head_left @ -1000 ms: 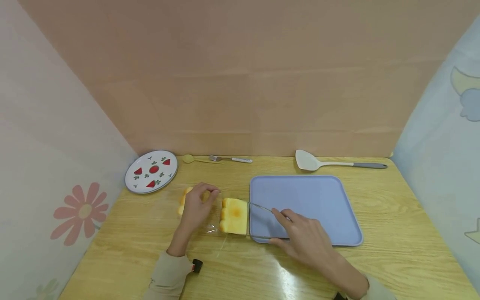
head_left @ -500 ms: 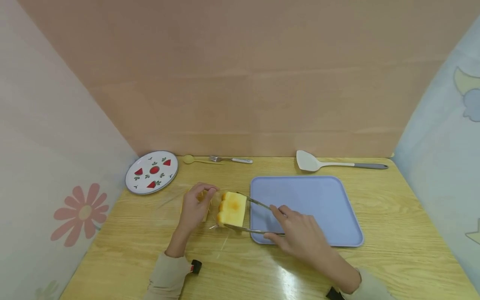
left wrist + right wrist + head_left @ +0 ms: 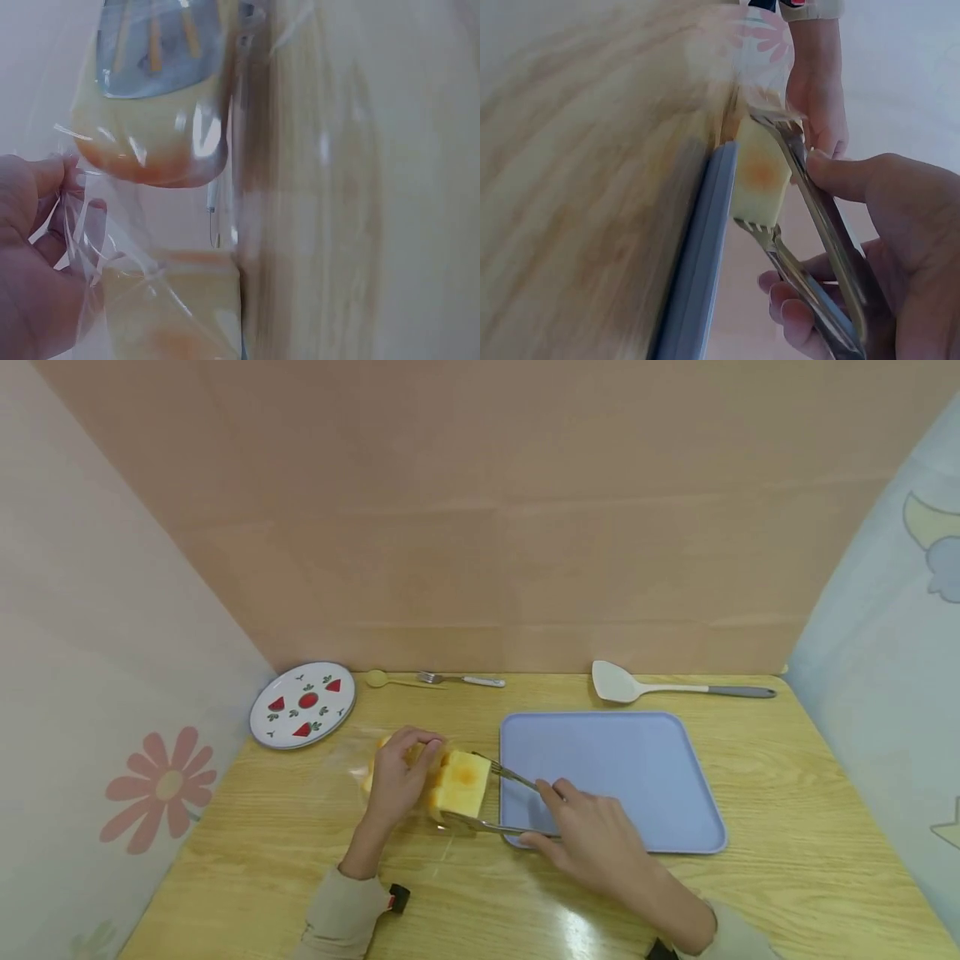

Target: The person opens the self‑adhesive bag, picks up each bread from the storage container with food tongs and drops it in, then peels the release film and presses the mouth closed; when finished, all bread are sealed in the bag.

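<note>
My left hand (image 3: 397, 781) pinches the edge of a clear plastic bag (image 3: 91, 225) between thumb and fingers. In my right hand (image 3: 603, 835) is a pair of metal tongs (image 3: 829, 225), whose two ends clasp opposite edges of a bread slice (image 3: 462, 783). That slice, pale yellow with a browned crust, is just right of my left fingers, at the bag's mouth. Another bread slice (image 3: 172, 311) lies behind the clear film; my left hand covers part of it in the head view. How far the clasped slice is inside the bag I cannot tell.
A blue tray (image 3: 600, 735) lies to the right, partly under my right hand and the tongs. Along the back are a patterned plate (image 3: 288, 710), a yellowish spoon (image 3: 377, 678), a fork (image 3: 480, 681) and a white spatula (image 3: 617, 683) with a grey handle end.
The tongs have moved left, from the slice's right side to around its edges. The slice has tilted and shifted left, closer to my left hand, which keeps hold of the bag.
</note>
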